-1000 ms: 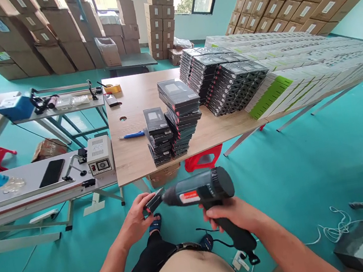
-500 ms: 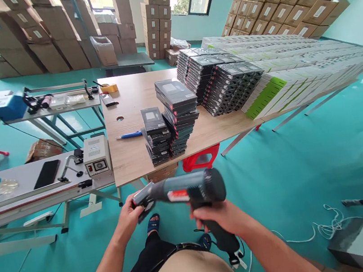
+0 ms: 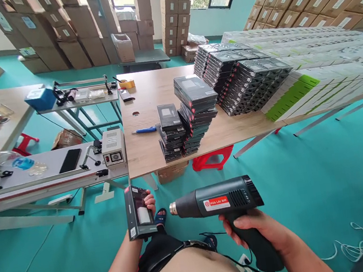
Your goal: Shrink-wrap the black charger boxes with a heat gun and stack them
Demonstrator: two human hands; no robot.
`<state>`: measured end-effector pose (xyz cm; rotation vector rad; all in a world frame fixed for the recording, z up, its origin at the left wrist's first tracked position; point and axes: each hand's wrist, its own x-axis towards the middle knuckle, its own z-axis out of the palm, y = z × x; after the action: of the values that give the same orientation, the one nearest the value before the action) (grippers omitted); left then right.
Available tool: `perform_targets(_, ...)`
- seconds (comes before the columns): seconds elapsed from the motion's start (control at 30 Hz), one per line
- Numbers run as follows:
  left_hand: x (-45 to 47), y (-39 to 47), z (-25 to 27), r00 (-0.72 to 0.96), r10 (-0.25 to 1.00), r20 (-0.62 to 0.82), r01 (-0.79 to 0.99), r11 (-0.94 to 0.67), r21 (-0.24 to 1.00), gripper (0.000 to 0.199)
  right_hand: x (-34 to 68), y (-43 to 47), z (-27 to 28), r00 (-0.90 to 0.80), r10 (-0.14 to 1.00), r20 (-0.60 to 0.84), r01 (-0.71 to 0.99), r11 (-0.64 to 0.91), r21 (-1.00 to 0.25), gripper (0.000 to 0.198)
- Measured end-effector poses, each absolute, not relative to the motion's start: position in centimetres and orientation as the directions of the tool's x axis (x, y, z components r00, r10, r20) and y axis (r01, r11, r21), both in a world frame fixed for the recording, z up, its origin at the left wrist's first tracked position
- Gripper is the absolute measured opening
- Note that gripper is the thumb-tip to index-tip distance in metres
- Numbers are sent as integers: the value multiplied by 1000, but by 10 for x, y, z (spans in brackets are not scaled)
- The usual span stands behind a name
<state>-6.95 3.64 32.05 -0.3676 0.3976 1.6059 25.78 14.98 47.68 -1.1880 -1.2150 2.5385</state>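
Note:
My left hand (image 3: 149,202) is closed on a flat black box (image 3: 134,213), which stands tilted with its printed face and side showing. My right hand (image 3: 250,228) grips the handle of a dark heat gun (image 3: 225,197) with a red label. The gun's metal nozzle points left toward the box, with a gap between them. Beyond my hands, two uneven stacks of similar black boxes (image 3: 194,93) stand near the front edge of the wooden table (image 3: 150,152). A blue pen-like cutter (image 3: 145,130) lies to the left of those stacks.
More black boxes (image 3: 245,83) and long rows of white cartons (image 3: 329,73) cover the table's right side. A sealing machine (image 3: 113,147) stands at left. Under the table is a red stool (image 3: 212,158). A white cable (image 3: 361,241) lies on the floor at right.
The heat gun has drawn back to the right, away from the box. My left hand has turned the box so its broad face shows. The view has shifted left.

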Motion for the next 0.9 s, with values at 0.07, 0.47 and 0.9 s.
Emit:
perform_targets(0.07,-65,37,322,-58,915,-399,-996,-83,-45,49,266,150,475,-704,342,-623,271,-681,-680,45)
perform_targets(0.47,-60,42,344,-36,951,-308,-991,-74,-112,11,311,141,432,-375,511,-773,61,-819,-571,33)
perform_targets(0.9,-58,69,340,-225,891,-393,-957,-279,-85,14,333,118,407,-238,551,-800,-30,-827,-561,44)
